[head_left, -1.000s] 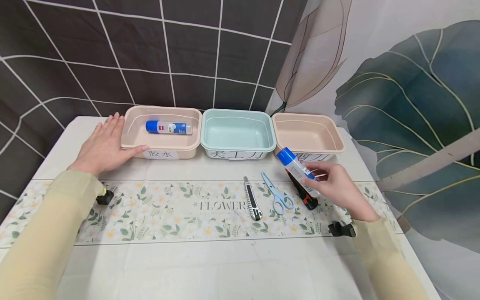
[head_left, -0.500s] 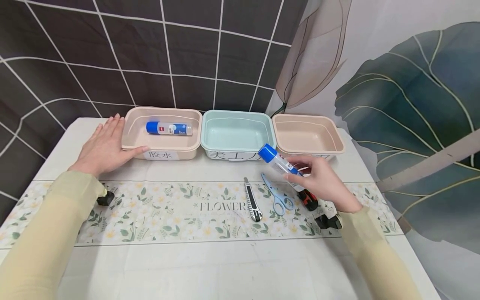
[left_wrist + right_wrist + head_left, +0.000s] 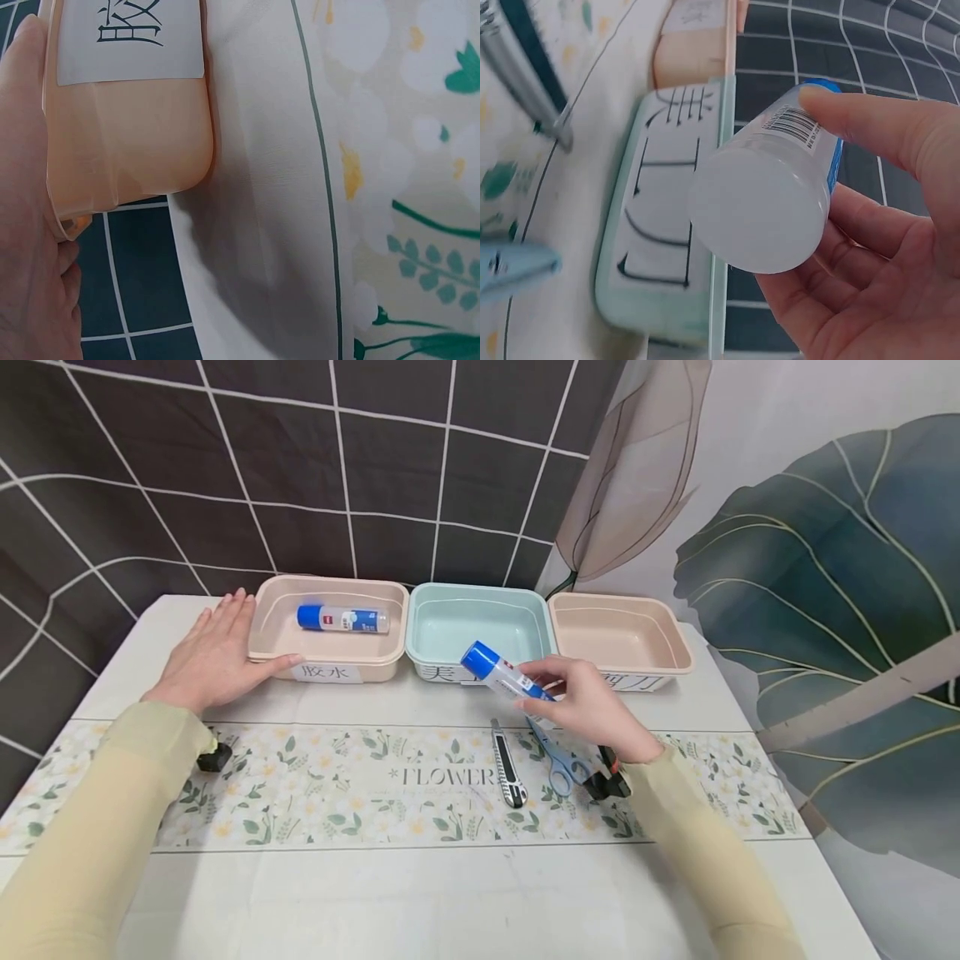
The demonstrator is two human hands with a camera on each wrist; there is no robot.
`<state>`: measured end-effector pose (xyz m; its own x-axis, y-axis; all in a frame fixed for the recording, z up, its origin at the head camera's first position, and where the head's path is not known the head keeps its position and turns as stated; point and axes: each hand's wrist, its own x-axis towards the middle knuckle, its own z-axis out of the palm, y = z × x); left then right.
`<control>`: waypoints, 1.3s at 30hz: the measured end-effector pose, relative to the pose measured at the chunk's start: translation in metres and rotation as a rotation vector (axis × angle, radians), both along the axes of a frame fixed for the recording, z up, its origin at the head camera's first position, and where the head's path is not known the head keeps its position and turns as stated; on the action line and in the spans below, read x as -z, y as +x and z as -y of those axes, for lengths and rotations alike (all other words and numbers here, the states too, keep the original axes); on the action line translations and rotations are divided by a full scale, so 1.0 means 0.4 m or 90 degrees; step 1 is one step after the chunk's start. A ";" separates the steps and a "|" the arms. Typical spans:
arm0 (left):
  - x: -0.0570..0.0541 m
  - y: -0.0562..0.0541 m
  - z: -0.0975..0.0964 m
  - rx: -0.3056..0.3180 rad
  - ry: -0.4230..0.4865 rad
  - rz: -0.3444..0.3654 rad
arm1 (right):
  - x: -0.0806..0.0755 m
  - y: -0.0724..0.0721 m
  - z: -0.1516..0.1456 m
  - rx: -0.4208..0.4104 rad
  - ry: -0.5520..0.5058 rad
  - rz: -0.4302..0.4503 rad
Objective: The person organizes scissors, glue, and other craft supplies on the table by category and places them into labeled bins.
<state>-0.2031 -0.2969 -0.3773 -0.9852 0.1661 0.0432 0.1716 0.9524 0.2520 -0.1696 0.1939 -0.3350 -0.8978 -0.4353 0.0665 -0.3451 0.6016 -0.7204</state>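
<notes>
My right hand (image 3: 588, 702) pinches a clear glue bottle (image 3: 497, 670) with a blue cap, tilted in the air before the light-blue bin (image 3: 480, 664). In the right wrist view, thumb and fingers lie on opposite sides of the bottle, whose round base (image 3: 757, 214) faces the camera. My left hand (image 3: 213, 656) rests against the left end of a pink bin (image 3: 382, 670), fingers straight, thumb along its front rim. Inside that bin lies another glue bottle (image 3: 345, 618). Below the right hand are a utility knife (image 3: 509, 768) and blue scissors (image 3: 561, 764), partly covered.
A second pink bin (image 3: 671, 667) stands at the right end of the row. Each bin has a paper label in front. Red-and-black handle parts (image 3: 611, 760) show beneath the right wrist, mostly hidden. A dark gridded cloth (image 3: 300, 468) hangs behind the table.
My right hand has carried the glue bottle leftward, from before the right pink bin to before the light-blue one. The left hand has kept its place on the left bin.
</notes>
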 end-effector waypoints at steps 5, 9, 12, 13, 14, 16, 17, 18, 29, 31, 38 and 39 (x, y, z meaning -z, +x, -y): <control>0.000 0.000 -0.001 -0.003 -0.003 0.004 | -0.003 -0.018 0.059 -0.027 -0.007 -0.007; 0.001 0.001 -0.001 0.000 -0.004 0.004 | 0.003 -0.031 0.098 -0.041 -0.017 -0.015; 0.003 0.002 -0.001 0.001 -0.006 0.003 | 0.011 -0.039 0.130 -0.059 -0.042 -0.021; 0.004 0.003 -0.001 0.001 -0.007 0.003 | 0.015 -0.042 0.141 -0.065 -0.050 -0.023; 0.004 0.003 -0.001 0.001 -0.008 0.004 | 0.019 -0.043 0.153 -0.072 -0.060 -0.025; 0.004 0.004 -0.002 0.000 -0.006 0.003 | 0.028 -0.043 0.177 -0.084 -0.069 -0.029; 0.003 0.003 -0.004 0.000 -0.005 0.003 | 0.033 -0.041 0.188 -0.088 -0.070 -0.028; 0.002 0.002 -0.006 0.001 -0.003 0.003 | 0.039 -0.039 0.199 -0.092 -0.071 -0.026; 0.000 -0.001 -0.003 0.000 -0.012 0.011 | 0.083 -0.024 0.344 -0.143 -0.076 0.007; 0.001 0.000 -0.003 -0.001 -0.011 0.010 | 0.078 -0.029 0.370 -0.135 -0.081 0.015; 0.001 0.000 0.000 0.000 -0.009 0.007 | 0.038 -0.071 0.449 -0.109 -0.142 -0.002; 0.000 0.000 -0.001 0.001 -0.009 0.006 | 0.030 -0.081 0.459 -0.107 -0.149 -0.004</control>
